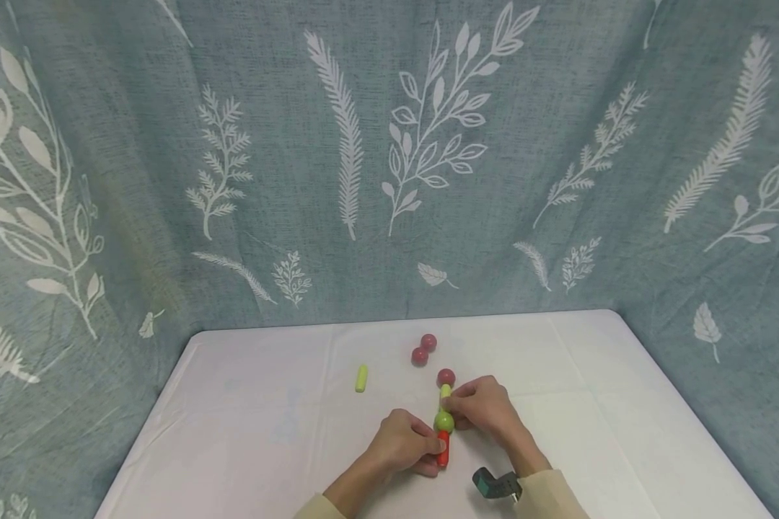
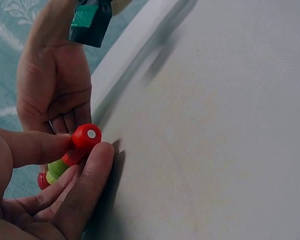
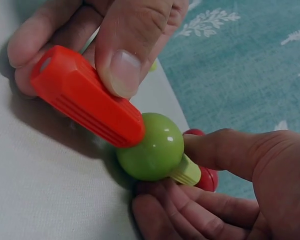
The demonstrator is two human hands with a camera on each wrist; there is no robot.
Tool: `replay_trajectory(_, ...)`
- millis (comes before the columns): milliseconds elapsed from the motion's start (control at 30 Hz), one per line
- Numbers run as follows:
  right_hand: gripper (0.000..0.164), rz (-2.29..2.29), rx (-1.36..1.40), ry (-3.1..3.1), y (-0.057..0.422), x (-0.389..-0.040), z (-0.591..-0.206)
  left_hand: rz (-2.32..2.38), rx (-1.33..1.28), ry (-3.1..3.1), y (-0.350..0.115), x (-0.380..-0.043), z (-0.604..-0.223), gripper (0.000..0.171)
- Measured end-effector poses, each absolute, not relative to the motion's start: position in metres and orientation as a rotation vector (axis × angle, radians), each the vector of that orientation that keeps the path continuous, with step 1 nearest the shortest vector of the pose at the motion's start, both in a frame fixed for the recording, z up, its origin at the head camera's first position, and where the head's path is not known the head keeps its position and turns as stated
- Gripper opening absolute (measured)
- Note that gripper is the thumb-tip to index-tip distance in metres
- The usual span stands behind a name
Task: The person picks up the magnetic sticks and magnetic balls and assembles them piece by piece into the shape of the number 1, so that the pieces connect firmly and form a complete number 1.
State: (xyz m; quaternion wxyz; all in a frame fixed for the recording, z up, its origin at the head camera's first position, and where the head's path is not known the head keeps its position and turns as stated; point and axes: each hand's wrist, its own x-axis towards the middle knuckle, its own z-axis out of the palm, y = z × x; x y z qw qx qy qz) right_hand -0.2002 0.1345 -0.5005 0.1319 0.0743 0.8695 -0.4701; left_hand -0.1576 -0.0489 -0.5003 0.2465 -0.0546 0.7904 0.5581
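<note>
A red ridged rod (image 1: 443, 450) meets a shiny green ball (image 1: 444, 422), and a yellow-green rod (image 1: 445, 393) extends from the ball's far side. A dark red ball (image 1: 446, 377) sits at that rod's far end; whether it is joined cannot be told. My left hand (image 1: 407, 443) pinches the red rod between thumb and fingers. From the right, my right hand (image 1: 483, 409) grips the yellow-green rod close to the green ball. The right wrist view shows the red rod (image 3: 87, 95) running straight into the green ball (image 3: 152, 147). A white dot marks the red rod's near end (image 2: 91, 134).
Two dark red balls (image 1: 424, 349) lie together farther back on the white-covered table (image 1: 253, 404). Left of them is a loose yellow-green rod (image 1: 361, 378). A dark wrist device (image 1: 493, 484) shows by my right sleeve. Patterned blue-green cloth (image 1: 376, 144) hangs behind and beside the table.
</note>
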Motion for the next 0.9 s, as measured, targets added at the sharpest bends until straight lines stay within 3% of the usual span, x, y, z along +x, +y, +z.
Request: replay_trajectory(900, 0.020, -1.283, 0.188, 2.600, 0.136, -0.180, -0.500, 1.521, -0.139, 2.198, -0.048, -0.154, -0.503, 0.008)
